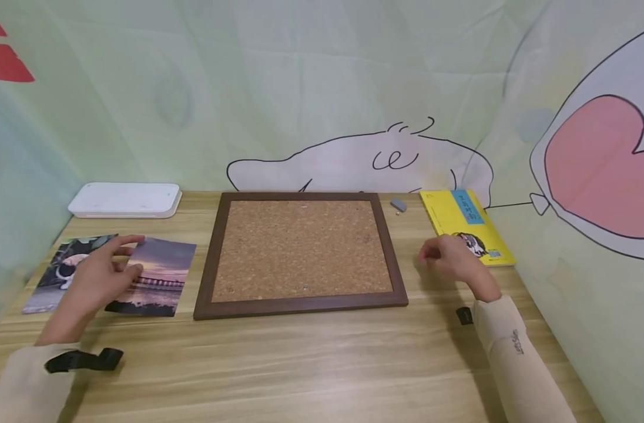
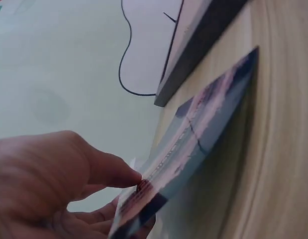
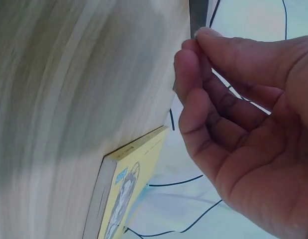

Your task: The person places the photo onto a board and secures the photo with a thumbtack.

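My left hand [image 1: 102,270] pinches the edge of a glossy photo print [image 1: 168,264] of a purple sunset with a bridge. In the left wrist view the sunset print [image 2: 193,129] tilts up from the table, with the thumb on its picture side and the other fingers behind. Another photo print [image 1: 52,285], showing an animal, lies partly hidden behind this hand. Between the hands lies a cork board [image 1: 301,247] in a dark brown frame. Near the yellow book, my right hand [image 1: 454,258] has curled fingers, thumb tip against the index finger; I cannot tell whether something tiny is between them.
A white case [image 1: 125,200] stands at the back left. At the back right are a small grey block [image 1: 398,204] with a tiny shiny piece [image 1: 398,214] beside it, and a yellow book [image 1: 443,211] by the wall. A printed cloth wall [image 1: 301,88] rises behind the wooden table [image 1: 279,364].
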### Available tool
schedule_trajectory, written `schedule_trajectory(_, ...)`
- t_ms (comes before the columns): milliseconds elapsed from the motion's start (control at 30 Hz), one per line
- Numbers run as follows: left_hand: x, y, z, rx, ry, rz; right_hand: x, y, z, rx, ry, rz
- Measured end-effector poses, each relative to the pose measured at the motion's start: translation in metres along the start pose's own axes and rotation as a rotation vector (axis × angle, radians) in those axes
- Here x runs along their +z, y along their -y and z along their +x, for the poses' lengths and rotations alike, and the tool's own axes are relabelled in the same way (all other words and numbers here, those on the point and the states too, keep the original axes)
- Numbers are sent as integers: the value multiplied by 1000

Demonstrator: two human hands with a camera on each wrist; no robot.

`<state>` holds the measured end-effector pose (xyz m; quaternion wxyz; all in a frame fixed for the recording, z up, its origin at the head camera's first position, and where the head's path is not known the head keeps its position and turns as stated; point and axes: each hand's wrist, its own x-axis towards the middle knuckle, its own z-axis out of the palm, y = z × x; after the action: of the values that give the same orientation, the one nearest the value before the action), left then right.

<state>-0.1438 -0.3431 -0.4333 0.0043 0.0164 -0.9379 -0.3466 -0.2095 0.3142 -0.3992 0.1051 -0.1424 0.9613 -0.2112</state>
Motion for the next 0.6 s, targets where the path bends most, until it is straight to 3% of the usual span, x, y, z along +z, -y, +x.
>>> schedule_trajectory(167,-7,-1,-3,-42,22,-141,0,3,4,4,-27,35)
schedule_trajectory(400,-16,-13,1,-70,63,-200,-2,10,13,-7,-79,59)
schedule_trajectory(600,-21,-30,7,-89,32,-222,-7,23,20,-16,-105,98)
